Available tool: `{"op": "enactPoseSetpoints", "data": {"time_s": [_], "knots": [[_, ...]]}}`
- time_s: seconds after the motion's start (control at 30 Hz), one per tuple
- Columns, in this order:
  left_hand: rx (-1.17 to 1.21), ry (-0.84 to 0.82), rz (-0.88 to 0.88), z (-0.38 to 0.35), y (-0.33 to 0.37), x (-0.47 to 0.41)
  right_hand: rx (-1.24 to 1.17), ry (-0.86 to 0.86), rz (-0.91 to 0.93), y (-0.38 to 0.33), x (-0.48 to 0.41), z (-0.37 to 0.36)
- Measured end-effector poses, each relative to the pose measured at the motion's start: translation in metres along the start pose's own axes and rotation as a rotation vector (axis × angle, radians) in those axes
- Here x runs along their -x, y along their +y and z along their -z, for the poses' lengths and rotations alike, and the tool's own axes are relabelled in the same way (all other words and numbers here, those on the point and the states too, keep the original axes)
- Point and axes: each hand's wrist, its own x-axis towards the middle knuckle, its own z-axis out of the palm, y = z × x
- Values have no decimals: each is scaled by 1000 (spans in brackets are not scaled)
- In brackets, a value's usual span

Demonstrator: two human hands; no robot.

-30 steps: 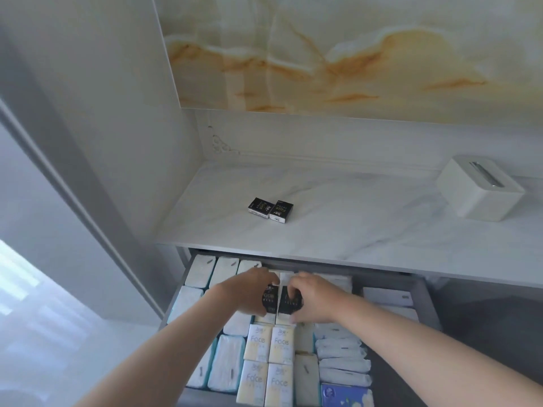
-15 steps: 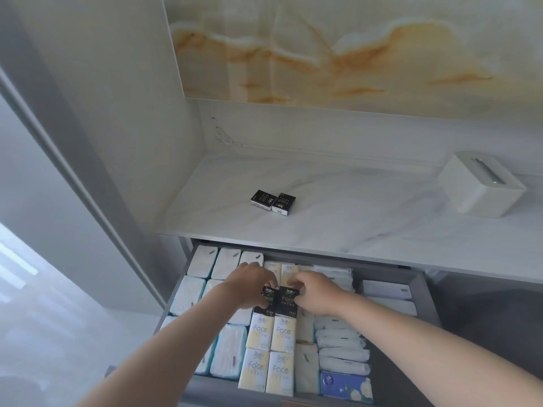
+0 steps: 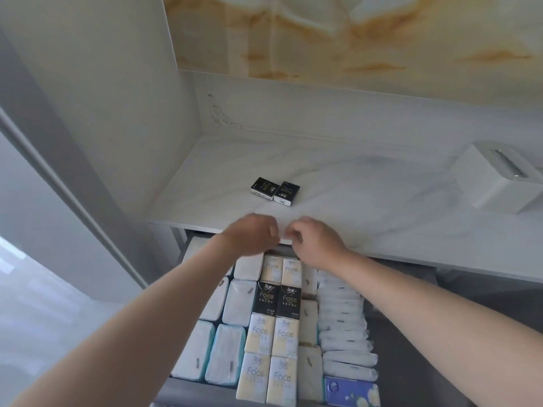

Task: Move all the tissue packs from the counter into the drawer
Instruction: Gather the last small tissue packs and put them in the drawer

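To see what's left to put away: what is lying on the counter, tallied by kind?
Black tissue packs: 2
White tissue box: 1
Total: 3

The marble counter [image 3: 367,207] bears two touching black tissue packs [image 3: 264,187] just beyond the left hand [image 3: 252,235] and right hand [image 3: 316,242], and a white tissue box [image 3: 499,183] far rightward.
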Motion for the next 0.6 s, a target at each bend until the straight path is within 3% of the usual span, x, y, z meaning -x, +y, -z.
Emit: {"op": "enactPoseSetpoints", "data": {"time_s": [0.13,0.23,0.37,0.53,0.6], "knots": [[-10,309,62,13,-17,-31,76,99,-6,6,-44,16],[-196,247,81,17,-20,-49,145,50,-29,7,-70,21],[-205,39,133,17,-35,-66,240,-160,-71,15,-83,17],[-342,270,2,22,-45,-69,-24,-27,-55,40,-75,12],[-266,322,-33,22,-47,-69,-64,4,-23,48,-67,11]]}}
